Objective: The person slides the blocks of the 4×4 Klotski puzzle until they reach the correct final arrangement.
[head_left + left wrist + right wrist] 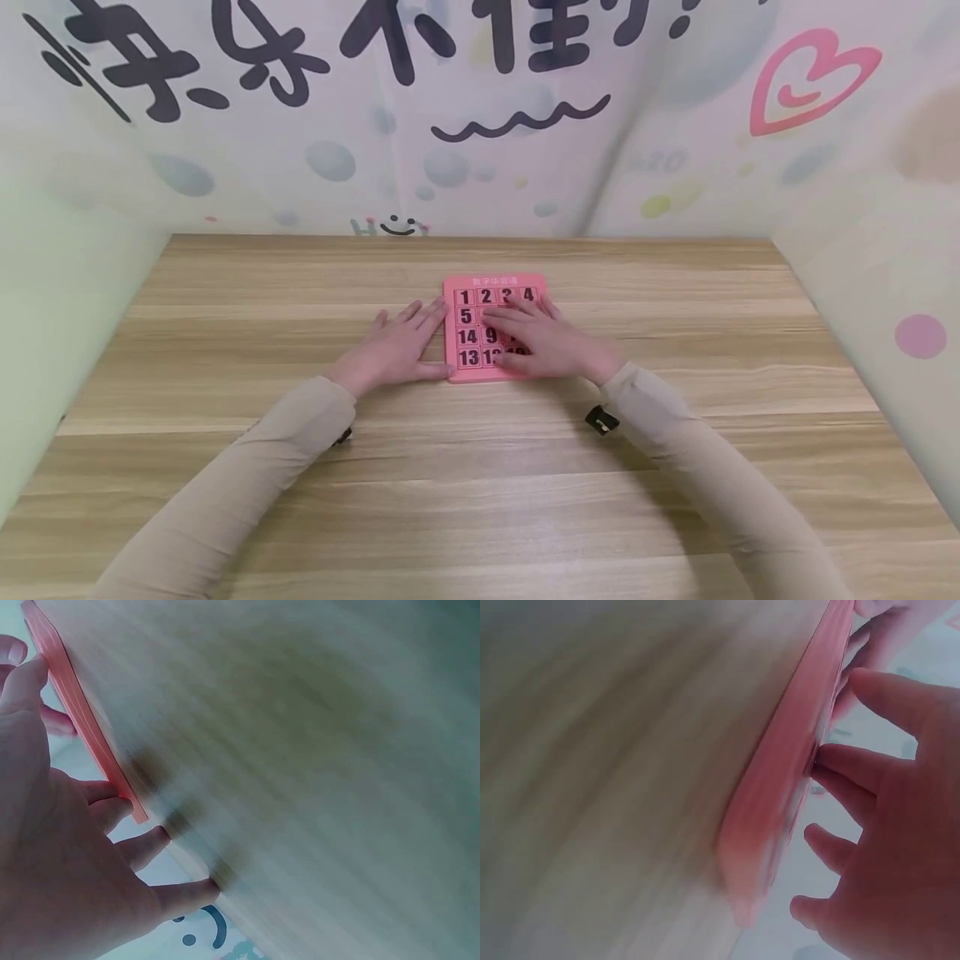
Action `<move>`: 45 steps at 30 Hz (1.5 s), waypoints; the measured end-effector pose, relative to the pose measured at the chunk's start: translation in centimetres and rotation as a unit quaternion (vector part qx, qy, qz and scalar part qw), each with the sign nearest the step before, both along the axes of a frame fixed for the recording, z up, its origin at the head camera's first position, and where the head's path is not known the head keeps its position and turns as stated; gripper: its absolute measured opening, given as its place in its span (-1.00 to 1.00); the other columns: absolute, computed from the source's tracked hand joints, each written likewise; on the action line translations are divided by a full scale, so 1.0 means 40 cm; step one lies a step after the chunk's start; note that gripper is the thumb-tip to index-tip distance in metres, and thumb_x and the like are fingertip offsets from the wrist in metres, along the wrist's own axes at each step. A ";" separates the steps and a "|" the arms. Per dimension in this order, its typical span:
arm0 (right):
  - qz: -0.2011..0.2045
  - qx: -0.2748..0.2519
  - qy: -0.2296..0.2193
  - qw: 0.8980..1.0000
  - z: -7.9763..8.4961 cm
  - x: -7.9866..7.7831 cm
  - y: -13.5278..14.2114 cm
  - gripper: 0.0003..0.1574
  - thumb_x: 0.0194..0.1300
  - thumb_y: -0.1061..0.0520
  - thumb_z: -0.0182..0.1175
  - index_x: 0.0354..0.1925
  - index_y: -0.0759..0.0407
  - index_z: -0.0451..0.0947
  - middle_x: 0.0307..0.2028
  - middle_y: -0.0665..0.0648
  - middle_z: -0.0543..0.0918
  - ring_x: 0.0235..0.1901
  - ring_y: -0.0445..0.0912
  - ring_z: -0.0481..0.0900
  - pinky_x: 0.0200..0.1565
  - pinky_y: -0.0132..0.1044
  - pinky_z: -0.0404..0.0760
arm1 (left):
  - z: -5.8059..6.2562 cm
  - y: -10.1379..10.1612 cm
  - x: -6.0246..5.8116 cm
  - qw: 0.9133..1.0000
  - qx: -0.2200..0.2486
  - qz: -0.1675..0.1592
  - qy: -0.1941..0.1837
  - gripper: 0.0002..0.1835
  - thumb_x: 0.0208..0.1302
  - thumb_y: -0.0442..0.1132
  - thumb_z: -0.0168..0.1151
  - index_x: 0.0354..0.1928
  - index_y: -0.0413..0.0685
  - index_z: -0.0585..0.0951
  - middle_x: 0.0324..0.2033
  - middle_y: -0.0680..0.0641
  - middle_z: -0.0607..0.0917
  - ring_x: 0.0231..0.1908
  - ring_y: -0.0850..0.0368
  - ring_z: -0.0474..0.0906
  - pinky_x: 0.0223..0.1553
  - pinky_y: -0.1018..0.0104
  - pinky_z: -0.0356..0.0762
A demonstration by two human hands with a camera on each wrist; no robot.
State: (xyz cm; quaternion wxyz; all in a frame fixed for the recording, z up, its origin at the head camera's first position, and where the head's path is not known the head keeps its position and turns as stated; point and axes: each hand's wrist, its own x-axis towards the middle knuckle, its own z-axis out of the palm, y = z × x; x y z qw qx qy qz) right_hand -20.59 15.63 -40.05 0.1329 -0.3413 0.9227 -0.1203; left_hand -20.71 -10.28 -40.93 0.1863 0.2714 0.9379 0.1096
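A pink number sliding puzzle (477, 336) lies flat on the wooden table, its black-numbered tiles partly covered by fingers. Along its left side rests my left hand (393, 350), thumb at the lower left corner and index fingertip near the upper left edge. The left wrist view shows this hand (67, 832) with its other fingers spread, fingertips down on the wood beside the pink frame (82, 712). My right hand (551, 342) reaches over the puzzle from the right, fingers extended. In the right wrist view its fingertips touch the tile face above the thick pink side (780, 757).
The wooden table (480, 500) runs back to a white wall (525, 183) printed with dark characters and coloured dots. Side walls close in the table at left and right. A small black object (602, 419) shows below the right cuff.
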 end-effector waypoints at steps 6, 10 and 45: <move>-0.030 -0.006 0.032 0.999 0.011 -0.004 0.037 -0.30 0.42 -0.12 0.04 0.41 0.13 0.27 0.41 0.14 0.25 0.45 0.19 -0.12 0.34 0.28 -0.41 | -0.004 -0.002 0.000 1.000 0.003 -0.001 -0.001 0.07 0.24 0.36 0.08 0.53 -0.07 -0.17 0.51 -0.04 -0.19 0.46 -0.16 -0.25 0.32 -0.34 -0.33; -0.069 0.008 0.040 0.997 0.013 0.000 0.102 -0.33 0.39 -0.09 0.10 0.35 0.18 0.35 0.35 0.17 0.35 0.43 0.21 -0.06 0.33 0.32 -0.37 | -0.003 -0.004 0.000 1.000 0.001 0.000 -0.003 0.07 0.24 0.37 0.08 0.53 -0.06 -0.17 0.50 -0.03 -0.20 0.46 -0.15 -0.26 0.32 -0.34 -0.33; 0.000 0.017 0.006 1.000 0.024 0.027 0.106 -0.27 0.40 -0.17 0.06 0.42 0.07 0.27 0.41 0.14 0.23 0.45 0.18 -0.14 0.32 0.35 -0.38 | -0.002 -0.003 -0.004 1.000 -0.004 -0.003 -0.002 0.09 0.22 0.39 0.06 0.53 -0.06 -0.18 0.50 -0.04 -0.20 0.46 -0.15 -0.26 0.32 -0.34 -0.34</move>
